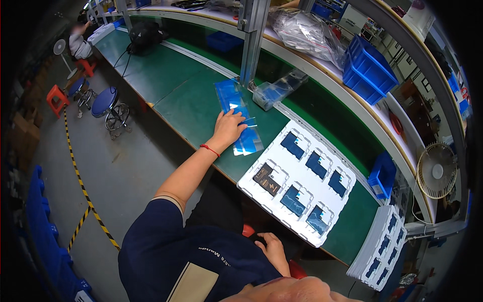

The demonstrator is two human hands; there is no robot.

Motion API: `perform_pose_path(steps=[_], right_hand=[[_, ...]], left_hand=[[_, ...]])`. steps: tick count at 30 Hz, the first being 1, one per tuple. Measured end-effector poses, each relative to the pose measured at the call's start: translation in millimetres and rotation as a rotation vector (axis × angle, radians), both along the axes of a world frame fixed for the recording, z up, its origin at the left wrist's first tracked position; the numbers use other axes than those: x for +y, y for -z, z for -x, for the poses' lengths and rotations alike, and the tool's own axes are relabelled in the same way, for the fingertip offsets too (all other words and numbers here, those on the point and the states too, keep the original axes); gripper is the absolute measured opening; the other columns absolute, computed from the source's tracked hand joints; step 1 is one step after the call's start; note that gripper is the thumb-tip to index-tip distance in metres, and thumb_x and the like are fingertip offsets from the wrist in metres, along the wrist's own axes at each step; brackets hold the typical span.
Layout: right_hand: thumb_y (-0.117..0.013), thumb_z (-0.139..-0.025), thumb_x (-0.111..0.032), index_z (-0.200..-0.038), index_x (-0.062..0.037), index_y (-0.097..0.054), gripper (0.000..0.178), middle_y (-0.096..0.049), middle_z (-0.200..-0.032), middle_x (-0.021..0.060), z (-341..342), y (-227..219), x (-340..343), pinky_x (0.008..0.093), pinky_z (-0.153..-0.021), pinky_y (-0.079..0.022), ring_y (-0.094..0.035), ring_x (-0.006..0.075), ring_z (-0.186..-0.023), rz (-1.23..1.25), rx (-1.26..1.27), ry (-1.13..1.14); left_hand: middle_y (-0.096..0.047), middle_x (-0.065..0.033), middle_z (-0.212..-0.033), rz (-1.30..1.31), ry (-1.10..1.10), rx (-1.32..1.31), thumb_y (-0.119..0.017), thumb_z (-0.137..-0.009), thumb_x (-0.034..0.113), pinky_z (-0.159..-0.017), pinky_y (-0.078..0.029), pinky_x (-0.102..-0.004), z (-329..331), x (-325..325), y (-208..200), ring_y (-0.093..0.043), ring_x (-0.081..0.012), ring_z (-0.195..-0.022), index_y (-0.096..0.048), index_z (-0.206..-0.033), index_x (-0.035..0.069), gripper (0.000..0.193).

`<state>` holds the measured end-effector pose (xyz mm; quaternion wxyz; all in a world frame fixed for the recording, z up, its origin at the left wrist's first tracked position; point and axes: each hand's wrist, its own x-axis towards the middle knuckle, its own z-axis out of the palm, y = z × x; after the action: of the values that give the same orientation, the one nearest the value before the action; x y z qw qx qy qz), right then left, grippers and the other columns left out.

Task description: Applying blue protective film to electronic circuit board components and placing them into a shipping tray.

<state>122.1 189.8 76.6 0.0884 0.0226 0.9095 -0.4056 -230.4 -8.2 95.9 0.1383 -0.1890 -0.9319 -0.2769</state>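
Observation:
My left hand [229,130] rests on strips of shiny blue film [229,95] on the green bench, its fingers spread over them. More of the film [248,142] shows below the hand, with clear edges. My right hand [273,252] is low by my lap, beside the bench edge, fingers loosely bent and apart, nothing visible in it. Between bench edge and rail lies a white moulded tray [278,168] holding several flat L-shaped pieces, like battery packs. Most have dark blue faces, such as one piece [293,200]; another piece [267,179] is black-brown with print.
A stack of similar white trays [370,251] stands at the right end. A clear plastic bag [279,89] lies by the metal post [250,48]. Blue bins [370,70] and a fan [436,171] are on the right. Stools [104,102] stand left; a person [79,43] sits far off.

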Motion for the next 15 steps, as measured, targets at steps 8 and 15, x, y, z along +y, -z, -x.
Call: perform_pose_path(steps=[8, 15], right_hand=[[-0.067, -0.081, -0.014, -0.104, -0.0016, -0.063, 0.027, -0.064, -0.098, 0.0143, 44.4, -113.6, 19.5, 0.0328, -0.077, -0.049, -0.062, 0.0294, -0.089, 0.215, 0.011, -0.235], [-0.067, -0.077, -0.004, -0.104, 0.0004, -0.063, 0.027, -0.065, -0.091, 0.0112, 145.3, -140.9, 52.5, 0.0285, -0.072, -0.049, -0.061, 0.0180, -0.079, 0.158, 0.572, 0.096]], left_hand=[[-0.068, -0.0126, -0.084, -0.632, 0.068, -0.022, -0.066, -0.080, 0.013, -0.074, -0.048, -0.0353, -2.0, 13.3, -54.6, -0.063, -0.0294, -0.089, -0.067, -0.089, 0.003, 0.013], [-0.064, -0.0112, -0.080, -0.590, 0.579, 0.182, -0.069, -0.077, 0.012, -0.072, -0.047, -0.0353, -9.0, 63.4, -89.0, -0.059, -0.0284, -0.080, -0.062, -0.078, 0.001, 0.013]])
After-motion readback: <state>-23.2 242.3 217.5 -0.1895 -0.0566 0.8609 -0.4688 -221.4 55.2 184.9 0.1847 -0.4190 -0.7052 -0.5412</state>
